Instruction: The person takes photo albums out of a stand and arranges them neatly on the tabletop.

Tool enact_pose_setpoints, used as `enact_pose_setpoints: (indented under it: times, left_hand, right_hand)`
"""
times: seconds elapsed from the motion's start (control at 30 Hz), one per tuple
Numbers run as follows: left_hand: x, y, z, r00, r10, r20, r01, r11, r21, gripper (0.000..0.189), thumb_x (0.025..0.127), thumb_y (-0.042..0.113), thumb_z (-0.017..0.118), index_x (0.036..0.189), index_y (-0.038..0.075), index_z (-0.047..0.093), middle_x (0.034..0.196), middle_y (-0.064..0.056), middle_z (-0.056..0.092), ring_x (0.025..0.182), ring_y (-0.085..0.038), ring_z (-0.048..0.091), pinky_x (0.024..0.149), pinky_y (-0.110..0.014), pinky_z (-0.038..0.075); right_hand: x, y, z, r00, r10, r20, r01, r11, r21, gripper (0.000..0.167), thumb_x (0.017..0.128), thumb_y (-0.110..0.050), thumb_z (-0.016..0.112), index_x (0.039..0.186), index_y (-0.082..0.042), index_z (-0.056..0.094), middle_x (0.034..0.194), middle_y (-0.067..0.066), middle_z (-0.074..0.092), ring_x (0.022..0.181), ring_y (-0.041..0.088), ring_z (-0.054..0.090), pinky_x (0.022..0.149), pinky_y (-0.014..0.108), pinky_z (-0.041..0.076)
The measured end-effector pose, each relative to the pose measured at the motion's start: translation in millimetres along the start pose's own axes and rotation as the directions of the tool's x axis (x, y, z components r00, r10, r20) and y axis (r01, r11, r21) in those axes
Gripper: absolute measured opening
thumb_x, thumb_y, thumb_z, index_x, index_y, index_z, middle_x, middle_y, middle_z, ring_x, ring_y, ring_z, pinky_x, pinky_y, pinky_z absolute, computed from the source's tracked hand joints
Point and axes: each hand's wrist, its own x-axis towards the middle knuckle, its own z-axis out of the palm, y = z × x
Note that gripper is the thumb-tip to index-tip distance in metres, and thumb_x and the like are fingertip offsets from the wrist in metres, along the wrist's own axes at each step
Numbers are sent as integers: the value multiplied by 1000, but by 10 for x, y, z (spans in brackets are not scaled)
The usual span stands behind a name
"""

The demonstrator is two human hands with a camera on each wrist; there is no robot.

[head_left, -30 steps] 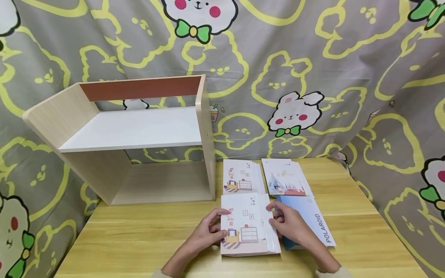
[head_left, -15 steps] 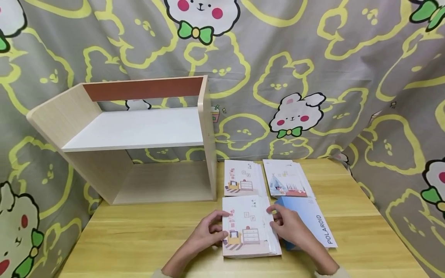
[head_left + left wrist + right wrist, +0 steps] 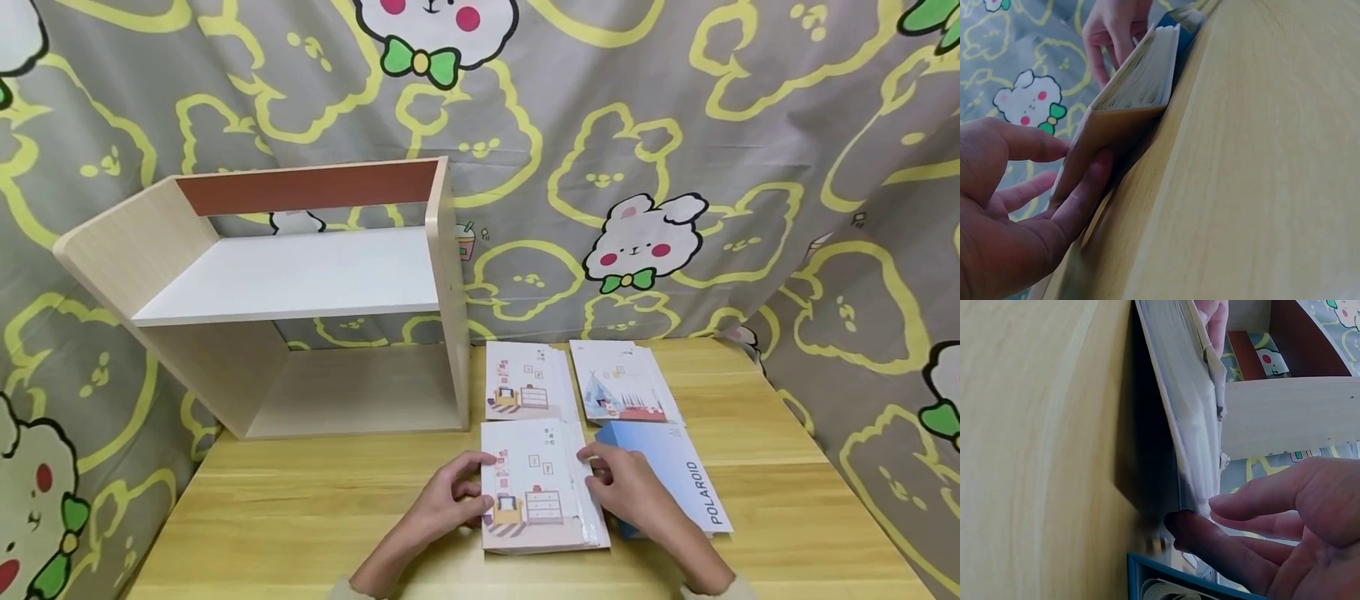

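In the head view, a thick photo album (image 3: 534, 479) with a room drawing and a dresser on its pale cover lies at the front of the table. My left hand (image 3: 452, 493) holds its left edge, thumb and fingers against the tan spine side (image 3: 1116, 128) in the left wrist view. On the opposite side my right hand (image 3: 626, 483) pinches the open page edge. Its fingertips meet the corner of the white page block (image 3: 1188, 419) in the right wrist view. A dark shadowed gap shows under the album there.
A similar album (image 3: 521, 379) lies just behind, beside a tent-pictured album (image 3: 621, 383). A blue POLAROID album (image 3: 663, 471) lies under my right forearm's side. A two-tier wooden shelf (image 3: 448, 333) stands at the back left of the wooden table (image 3: 315, 517), before a patterned curtain (image 3: 525, 167).
Both hands keep the same hold on the album. The view shifts slightly; nothing else visibly moves.
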Motion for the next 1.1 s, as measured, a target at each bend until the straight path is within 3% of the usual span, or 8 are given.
enact_pose_setpoints:
  times: [0.17, 0.3, 0.73, 0.9, 1.1]
  left_hand:
    - [1, 4, 6, 1000, 2, -2, -2, 1000, -1, 53, 91, -2, 71, 141, 4, 54, 139, -24, 52, 93, -24, 70, 66, -30, 61]
    - [-1, 5, 16, 1000, 5, -4, -5, 1000, -13, 53, 91, -3, 71, 140, 3, 54, 135, -24, 53, 93, -27, 69, 67, -32, 62]
    - [-15, 2, 44, 999, -6, -34, 7, 1000, 10, 51, 91, -2, 71, 139, 5, 56, 134, -21, 53, 87, -23, 68, 66, -31, 62]
    - [-18, 1, 37, 998, 21, -53, -19, 999, 48, 50, 90, -5, 71, 137, 3, 58, 137, -24, 51, 89, -22, 68, 68, -31, 62]
    - [-22, 88, -10, 993, 97, -68, -88, 989, 120, 48, 90, -9, 68, 136, 0, 58, 138, -28, 54, 104, -35, 67, 80, -30, 61]
  right_hand:
    - [-9, -2, -18, 1000, -5, -7, 5, 1000, -23, 24, 84, 3, 74, 107, -5, 76, 92, 3, 75, 71, 8, 59, 64, 27, 53]
    - [-31, -20, -26, 1000, 2, -7, -2, 999, -36, 20, 85, 2, 74, 104, -4, 76, 87, 0, 73, 70, 8, 59, 63, 27, 53]
    - [-63, -76, -15, 1000, 31, -5, -31, 999, -20, 16, 89, -2, 74, 105, -1, 76, 96, 6, 76, 81, 15, 71, 73, 36, 61]
    - [-60, -66, -31, 1000, 21, 11, -21, 1000, 0, 18, 90, -3, 74, 108, -1, 75, 97, 6, 76, 82, 16, 72, 73, 35, 61]
    - [-63, -55, -123, 999, -32, 11, 31, 999, 32, 20, 93, -4, 71, 112, -1, 73, 105, 10, 76, 86, 18, 73, 75, 34, 61]
